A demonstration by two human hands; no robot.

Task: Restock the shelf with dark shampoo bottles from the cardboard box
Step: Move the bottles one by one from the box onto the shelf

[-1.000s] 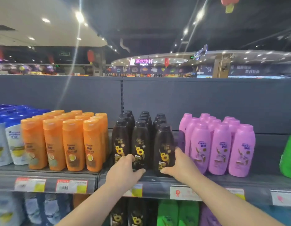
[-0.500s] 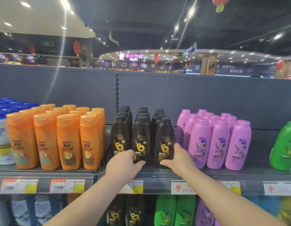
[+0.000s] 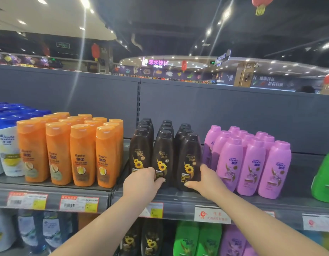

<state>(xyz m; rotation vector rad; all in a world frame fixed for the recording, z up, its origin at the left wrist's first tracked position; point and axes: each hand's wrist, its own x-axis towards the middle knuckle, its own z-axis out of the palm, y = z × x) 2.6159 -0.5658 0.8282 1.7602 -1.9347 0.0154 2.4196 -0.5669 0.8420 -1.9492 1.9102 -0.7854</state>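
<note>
Both hands are at the front row of the dark bottles (image 3: 162, 150), as they were half a second ago. They have hardly moved against the bottles, and only the view has shifted a little.

The left hand (image 3: 141, 182) lies low on the front left bottle. Its fingers curl round the base of that bottle and its thumb reaches across to the lower label of the middle one. The right hand (image 3: 208, 180) holds the front right bottle from its right side, with the fingers going behind it and the thumb pressed on the front near the bottom. So both hands are closed on bottles, one at each end of the row.

These bottles stand upright on the shelf (image 3: 180, 204) in three lines going back, close together. They are between the orange bottles (image 3: 82, 154) on the left and the pink bottles (image 3: 252, 163) on the right. The front right bottle stands just beside the nearest pink one.
</note>
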